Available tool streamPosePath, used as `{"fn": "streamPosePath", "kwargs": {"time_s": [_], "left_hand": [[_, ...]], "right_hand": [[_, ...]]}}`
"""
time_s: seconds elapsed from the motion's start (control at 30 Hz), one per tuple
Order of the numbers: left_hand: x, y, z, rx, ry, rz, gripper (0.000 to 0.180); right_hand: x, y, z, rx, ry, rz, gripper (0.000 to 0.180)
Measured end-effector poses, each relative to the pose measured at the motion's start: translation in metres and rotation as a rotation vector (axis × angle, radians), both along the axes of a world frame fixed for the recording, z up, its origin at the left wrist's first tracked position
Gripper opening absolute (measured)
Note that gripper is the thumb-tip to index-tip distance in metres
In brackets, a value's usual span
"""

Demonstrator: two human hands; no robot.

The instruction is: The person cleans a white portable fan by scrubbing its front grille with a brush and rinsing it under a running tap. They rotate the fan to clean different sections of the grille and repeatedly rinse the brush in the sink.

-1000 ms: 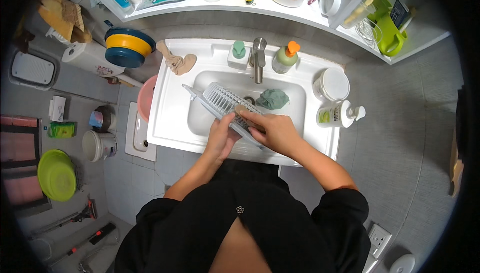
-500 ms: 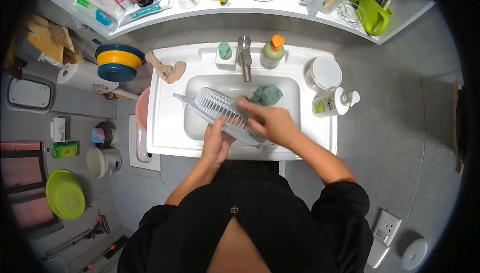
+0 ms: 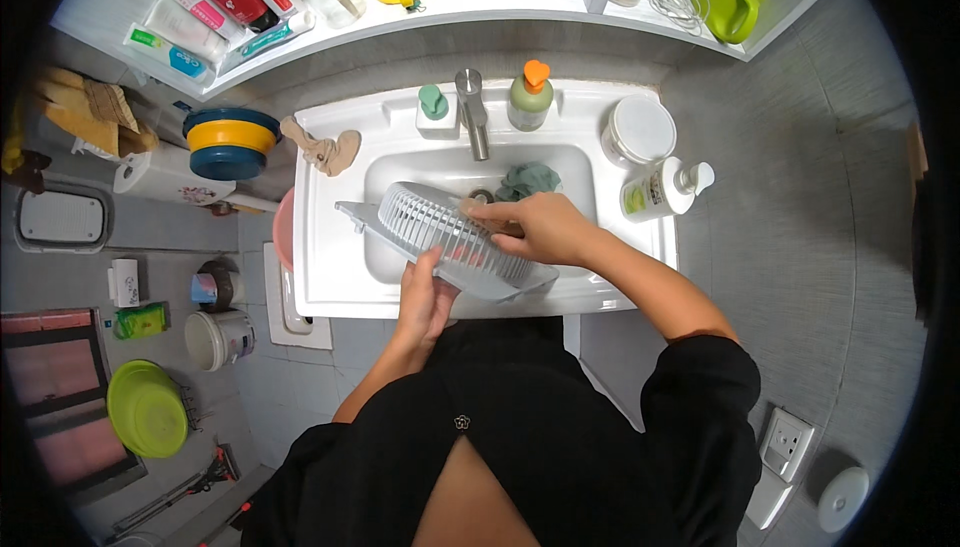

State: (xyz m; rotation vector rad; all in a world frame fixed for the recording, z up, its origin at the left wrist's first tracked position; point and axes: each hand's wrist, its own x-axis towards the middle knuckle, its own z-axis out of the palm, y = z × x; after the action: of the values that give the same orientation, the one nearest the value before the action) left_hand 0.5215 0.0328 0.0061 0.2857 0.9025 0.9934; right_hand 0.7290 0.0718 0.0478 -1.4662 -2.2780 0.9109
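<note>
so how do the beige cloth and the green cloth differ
The beige cloth lies on the sink's left rim; the green cloth is bunched inside the basin. The beige cloth shows a long, bent shape, the green cloth a compact heap. Both are crumpled.

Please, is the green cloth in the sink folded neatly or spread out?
Neither: the green cloth lies bunched in the sink, crumpled into irregular folds, just beyond the right hand.

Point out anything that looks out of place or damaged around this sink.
The beige cloth lies crumpled on the back-left corner of the white sink, neither folded nor hung, so it looks misplaced. A grey-green cloth is bunched in the basin, less odd there. The grey slatted piece shows no obvious damage.
</note>
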Motion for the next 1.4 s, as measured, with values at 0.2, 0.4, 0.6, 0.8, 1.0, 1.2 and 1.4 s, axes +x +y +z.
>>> {"fn": "streamPosePath", "kwargs": {"time_s": [0.2, 0.4, 0.6, 0.8, 1.0, 1.2, 1.4], "left_hand": [[-0.008, 0.009, -0.001, -0.023, -0.017, 0.002, 0.04], [-0.007, 0.002, -0.017, -0.077, -0.026, 0.041, 0.042], [-0.016, 0.007, -0.007, -0.133, -0.002, 0.116, 0.033], [-0.014, 0.01, -0.003, -0.095, 0.037, 0.087, 0.031], [-0.015, 0.024, -0.016, -0.103, -0.003, 0.067, 0.031], [-0.006, 0.018, 0.002, -0.137, 0.027, 0.142, 0.039], [-0.01, 0.024, 0.001, -0.142, -0.016, 0.117, 0.038]], "right_hand": [[-0.006, 0.004, 0.004, 0.08, -0.051, 0.087, 0.048], [0.015, -0.011, -0.02, 0.13, 0.066, 0.099, 0.053], [0.016, -0.011, -0.017, 0.118, -0.075, 0.063, 0.054], [0.001, -0.004, -0.015, 0.089, 0.066, 0.01, 0.051], [-0.016, -0.006, 0.006, 0.086, -0.055, 0.196, 0.053], [0.011, -0.043, -0.043, 0.002, 0.294, -0.152, 0.049], [-0.017, -0.043, -0.03, 0.323, 0.041, -0.274, 0.054]]}}
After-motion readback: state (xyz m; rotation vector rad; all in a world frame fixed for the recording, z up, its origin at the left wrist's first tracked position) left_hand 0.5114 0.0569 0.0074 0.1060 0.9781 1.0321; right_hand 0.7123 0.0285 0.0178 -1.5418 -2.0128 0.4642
